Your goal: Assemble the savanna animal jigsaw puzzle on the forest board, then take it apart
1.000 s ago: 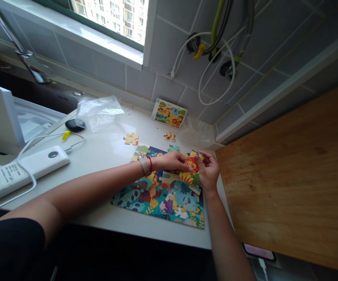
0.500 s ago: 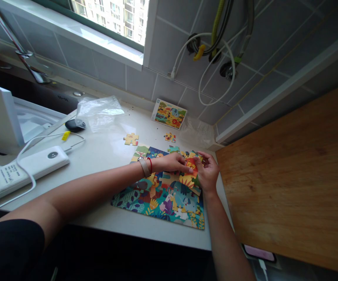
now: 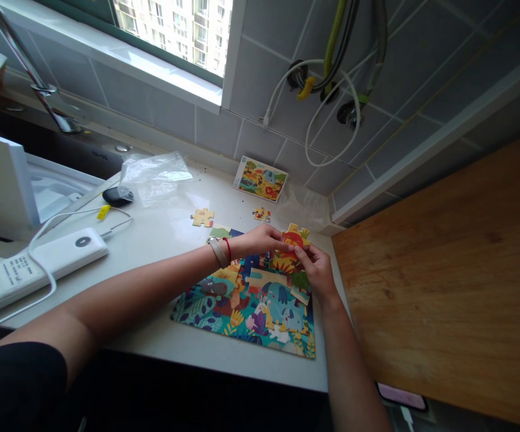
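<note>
My left hand [image 3: 264, 239], with a band and a red cord at its wrist, pinches the left edge of a joined section of jigsaw pieces [image 3: 286, 261] with a red-maned lion on it. From the right, my right hand [image 3: 319, 269] grips the same section with thumb and fingers. The section is held over the upper right of a colourful puzzle board [image 3: 242, 318]. Loose elephant pieces [image 3: 282, 303] lie on the board just below my hands. Part of the board's upper area is hidden by my left hand and forearm.
A picture card [image 3: 262, 179] leans on the tiled wall. Two loose jigsaw pieces, a yellow piece [image 3: 202, 217] and a smaller one [image 3: 261, 214], lie behind the board. Clear plastic bags [image 3: 156, 174], a white power bank [image 3: 39, 270] and a sink [image 3: 71, 150] are leftward; a wooden panel [image 3: 440, 270] stands right.
The lion section has turned more upright and shifted slightly left, showing more of its face. My right fingers have moved down from its top to its right side.
</note>
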Tool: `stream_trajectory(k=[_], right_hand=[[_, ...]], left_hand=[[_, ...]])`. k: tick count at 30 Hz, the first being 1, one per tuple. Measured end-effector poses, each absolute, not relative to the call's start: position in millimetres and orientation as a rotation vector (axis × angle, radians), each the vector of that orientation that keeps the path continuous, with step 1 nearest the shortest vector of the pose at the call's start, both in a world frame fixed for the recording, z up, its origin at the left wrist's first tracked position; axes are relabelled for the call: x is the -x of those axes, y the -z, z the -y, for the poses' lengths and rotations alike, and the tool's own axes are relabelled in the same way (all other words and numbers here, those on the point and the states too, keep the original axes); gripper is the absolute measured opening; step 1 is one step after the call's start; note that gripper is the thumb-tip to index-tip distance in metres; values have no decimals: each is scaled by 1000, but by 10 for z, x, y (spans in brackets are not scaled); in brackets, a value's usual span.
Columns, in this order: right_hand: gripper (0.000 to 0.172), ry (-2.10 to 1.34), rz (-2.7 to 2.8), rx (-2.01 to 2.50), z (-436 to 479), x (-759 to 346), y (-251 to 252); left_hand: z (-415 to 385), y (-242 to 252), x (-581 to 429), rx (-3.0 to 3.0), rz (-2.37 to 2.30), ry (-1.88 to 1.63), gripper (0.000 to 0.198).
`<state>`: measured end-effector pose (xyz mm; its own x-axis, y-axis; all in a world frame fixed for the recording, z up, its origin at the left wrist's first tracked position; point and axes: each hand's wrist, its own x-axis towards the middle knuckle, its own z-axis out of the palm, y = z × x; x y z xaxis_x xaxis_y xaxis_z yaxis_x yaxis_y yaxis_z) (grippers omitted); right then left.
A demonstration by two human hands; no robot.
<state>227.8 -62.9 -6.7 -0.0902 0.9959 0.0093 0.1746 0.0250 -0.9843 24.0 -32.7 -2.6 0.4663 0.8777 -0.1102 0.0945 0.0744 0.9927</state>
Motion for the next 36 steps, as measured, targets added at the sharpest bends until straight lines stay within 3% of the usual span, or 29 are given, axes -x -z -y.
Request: stream_trajectory(k=[8, 20, 25, 36], right_hand=[[43, -1145, 1404, 1263, 659, -2254, 95], [40, -1095, 1431, 1265, 657, -2248, 94], [36, -1087, 1388, 1243, 659, -2249, 144], [40, -1049, 1387, 1250, 672, -2202, 117]], left_hand=[[291, 14, -206, -1495, -963, -676, 68], [273, 46, -201, -1571, -958, -661, 54], [290, 54, -215, -1512, -953, -640, 56], [279, 62, -222, -1477, -947, -634, 56]])
